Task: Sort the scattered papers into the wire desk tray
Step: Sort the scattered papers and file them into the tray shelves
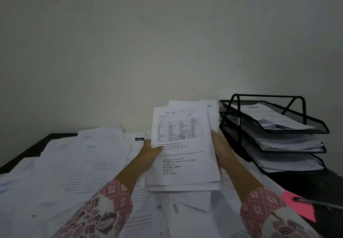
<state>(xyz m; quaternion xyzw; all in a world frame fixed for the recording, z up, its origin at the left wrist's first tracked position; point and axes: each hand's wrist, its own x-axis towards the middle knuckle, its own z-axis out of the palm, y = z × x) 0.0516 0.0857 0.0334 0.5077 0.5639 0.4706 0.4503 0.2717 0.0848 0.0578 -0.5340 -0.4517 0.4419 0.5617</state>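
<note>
Both hands gripping uneven stack of papers (pixel 183 150) by its side edges, left hand (pixel 150 154) and right hand (pixel 221 149), lifting it above desk mess just left of wire desk tray (pixel 274 132); loose sheets risking sliding out mid-carry.

The picture is dim and grey, with soft, even light and no hard shadows or glare. Wide-angle distortion bends the scene toward the edges, and the corners darken. Fine print is soft and unreadable throughout.
</note>
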